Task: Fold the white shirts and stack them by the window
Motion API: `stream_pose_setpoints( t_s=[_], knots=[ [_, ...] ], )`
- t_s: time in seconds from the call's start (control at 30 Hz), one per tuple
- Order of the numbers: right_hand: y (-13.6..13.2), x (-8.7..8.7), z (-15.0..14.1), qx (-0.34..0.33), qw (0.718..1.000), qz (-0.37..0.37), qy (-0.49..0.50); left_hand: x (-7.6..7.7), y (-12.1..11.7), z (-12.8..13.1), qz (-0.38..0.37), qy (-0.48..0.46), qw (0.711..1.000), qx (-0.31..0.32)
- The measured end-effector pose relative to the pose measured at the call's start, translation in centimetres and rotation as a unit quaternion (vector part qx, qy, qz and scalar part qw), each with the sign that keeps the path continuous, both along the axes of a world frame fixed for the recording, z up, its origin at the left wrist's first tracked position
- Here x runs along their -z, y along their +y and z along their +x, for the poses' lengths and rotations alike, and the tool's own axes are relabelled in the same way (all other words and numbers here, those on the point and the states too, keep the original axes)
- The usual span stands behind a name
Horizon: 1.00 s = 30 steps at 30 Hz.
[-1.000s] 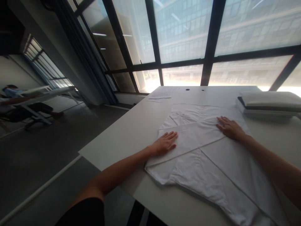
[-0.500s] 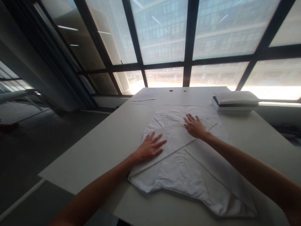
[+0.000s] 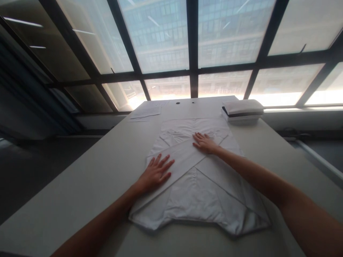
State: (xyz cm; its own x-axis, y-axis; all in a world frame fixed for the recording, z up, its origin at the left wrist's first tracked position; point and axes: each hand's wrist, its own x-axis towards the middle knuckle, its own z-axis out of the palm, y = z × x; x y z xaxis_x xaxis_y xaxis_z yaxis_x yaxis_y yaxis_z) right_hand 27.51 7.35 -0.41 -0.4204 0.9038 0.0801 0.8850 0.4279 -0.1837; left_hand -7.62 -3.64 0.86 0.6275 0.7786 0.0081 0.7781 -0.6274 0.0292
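Observation:
A white shirt (image 3: 195,200) lies spread on the white table (image 3: 102,171), its long sleeves folded inward so that they cross near the middle. My left hand (image 3: 154,173) rests flat on the left part of the upper sleeve, fingers spread. Farther up and to the right, my right hand (image 3: 204,142) presses flat near the other end of that sleeve, its fingers also stretched out. Neither hand grips the cloth. Wrinkles show in the fabric around the right fingertips.
At the table's far right sits a stack of folded cloth (image 3: 242,111), mostly white with a dark layer. Sheets of paper (image 3: 146,110) lie at the far left. Beyond the table stand large dark-framed windows (image 3: 193,71), with a dark curtain (image 3: 29,85) on the left.
The view has swung to the right, so the table and shirt appear farther left. Both hands stay flat on the sleeve in nearly the same spots.

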Motion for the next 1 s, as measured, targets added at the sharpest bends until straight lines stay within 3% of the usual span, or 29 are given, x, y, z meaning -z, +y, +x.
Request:
stream_pose_setpoints(
  t_s=[0.1,0.2,0.3,0.47,0.6,0.7,0.77,0.83,0.9,1.0],
  knots=[
    [1.9,-0.1,5.2,0.075,0.997,-0.003,-0.035,0.0,-0.1,0.0,-0.006,-0.004,1.0,-0.002],
    [2.6,0.1,7.9,0.112,0.993,0.003,-0.037,0.4,0.3,-0.2,-0.008,-0.012,1.0,-0.016],
    [2.6,0.4,8.5,0.12,0.992,0.011,-0.027,0.8,1.3,-0.9,-0.001,-0.016,0.998,-0.055],
    [2.8,1.0,8.4,0.122,0.992,0.016,-0.012,0.9,3.5,-3.4,-0.01,0.011,0.984,-0.177],
    [2.9,1.3,8.4,0.123,0.992,0.019,-0.006,0.1,4.9,-5.3,-0.048,0.017,0.974,-0.223],
    [2.8,1.2,8.3,0.125,0.992,0.022,-0.006,-1.1,6.2,-5.1,-0.033,-0.006,0.967,-0.251],
    [2.8,1.2,8.3,0.124,0.992,0.023,-0.008,-1.8,7.3,-3.7,-0.006,-0.027,0.973,-0.227],
    [2.7,1.2,8.2,0.125,0.992,0.025,-0.012,-1.9,8.4,-1.5,-0.006,-0.04,0.986,-0.161],
    [2.6,1.1,8.1,0.127,0.991,0.027,-0.015,-1.5,9.5,1.0,-0.03,-0.038,0.994,-0.101],
    [2.5,1.1,8.1,0.126,0.991,0.033,-0.021,-0.1,10.7,3.5,-0.041,-0.032,0.995,-0.083]
  ],
)
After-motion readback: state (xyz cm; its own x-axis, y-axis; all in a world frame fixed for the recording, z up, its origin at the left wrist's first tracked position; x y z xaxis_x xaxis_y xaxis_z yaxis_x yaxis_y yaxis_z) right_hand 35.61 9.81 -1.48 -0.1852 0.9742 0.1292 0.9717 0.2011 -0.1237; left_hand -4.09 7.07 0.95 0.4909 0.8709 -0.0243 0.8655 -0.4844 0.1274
